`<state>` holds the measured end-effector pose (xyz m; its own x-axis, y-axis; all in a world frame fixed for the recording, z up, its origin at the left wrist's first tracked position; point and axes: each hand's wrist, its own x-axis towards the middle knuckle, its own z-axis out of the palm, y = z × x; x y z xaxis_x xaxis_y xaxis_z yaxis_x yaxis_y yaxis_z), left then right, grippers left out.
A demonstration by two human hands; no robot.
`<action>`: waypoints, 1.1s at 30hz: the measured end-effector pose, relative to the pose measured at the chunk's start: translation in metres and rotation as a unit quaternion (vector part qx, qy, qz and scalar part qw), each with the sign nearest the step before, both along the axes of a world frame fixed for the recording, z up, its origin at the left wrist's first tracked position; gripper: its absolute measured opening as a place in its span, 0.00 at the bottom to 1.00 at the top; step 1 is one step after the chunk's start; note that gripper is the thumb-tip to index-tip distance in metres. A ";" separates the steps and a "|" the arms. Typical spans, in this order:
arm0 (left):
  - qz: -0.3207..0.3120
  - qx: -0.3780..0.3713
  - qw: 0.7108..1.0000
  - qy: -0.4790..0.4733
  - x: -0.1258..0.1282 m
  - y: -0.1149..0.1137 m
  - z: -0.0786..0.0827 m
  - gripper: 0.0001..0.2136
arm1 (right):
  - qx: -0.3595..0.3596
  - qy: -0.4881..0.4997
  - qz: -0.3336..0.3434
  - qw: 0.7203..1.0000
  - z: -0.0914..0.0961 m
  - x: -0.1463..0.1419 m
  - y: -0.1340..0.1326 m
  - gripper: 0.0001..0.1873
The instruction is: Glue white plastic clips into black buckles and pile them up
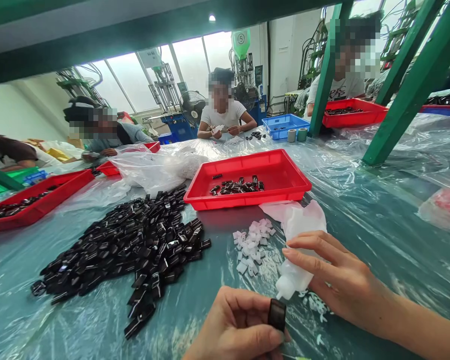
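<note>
My left hand (237,330) is at the bottom middle, pinching a small black plastic part (276,315) upright between thumb and fingers. My right hand (335,280) rests to its right, fingers curled around a clear plastic bag (298,240) of small white pieces. Loose small white pieces (251,245) lie on the table just beyond both hands. A big heap of black parts (135,245) spreads out to the left. Behind the white pieces stands a red tray (277,187) with several black parts in it.
The table is covered in clear plastic sheet (378,210). Another red tray (33,210) sits at far left. Several people sit around the far side; a blue tray (283,125) and a red tray (356,117) stand there. Green frame legs (408,95) rise at right.
</note>
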<state>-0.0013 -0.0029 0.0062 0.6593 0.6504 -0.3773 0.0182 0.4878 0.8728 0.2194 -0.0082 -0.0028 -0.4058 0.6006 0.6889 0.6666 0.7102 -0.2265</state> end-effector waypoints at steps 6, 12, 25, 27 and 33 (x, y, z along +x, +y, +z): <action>-0.011 -0.018 1.000 0.007 0.001 0.000 0.001 0.13 | 0.053 -0.030 -0.019 0.998 0.004 0.000 -0.001 0.21; -0.012 -0.024 0.999 0.022 0.002 0.000 0.000 0.13 | 0.077 -0.061 -0.027 0.995 0.007 -0.001 -0.003 0.18; -0.011 -0.038 0.999 0.017 0.002 -0.001 0.005 0.11 | 0.066 -0.048 0.008 0.997 0.011 0.003 -0.005 0.13; -0.011 -0.041 0.999 0.015 0.002 -0.002 0.005 0.11 | 0.063 -0.036 0.016 0.997 0.011 0.004 -0.005 0.13; -0.028 -0.035 0.999 0.021 0.000 -0.002 0.006 0.11 | 0.041 -0.052 0.032 0.997 0.011 0.007 -0.003 0.13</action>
<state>-0.0010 -0.0047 0.0127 0.6765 0.5844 -0.4482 0.0819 0.5452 0.8343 0.2264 -0.0115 0.0085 -0.5129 0.5137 0.6878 0.6358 0.7657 -0.0977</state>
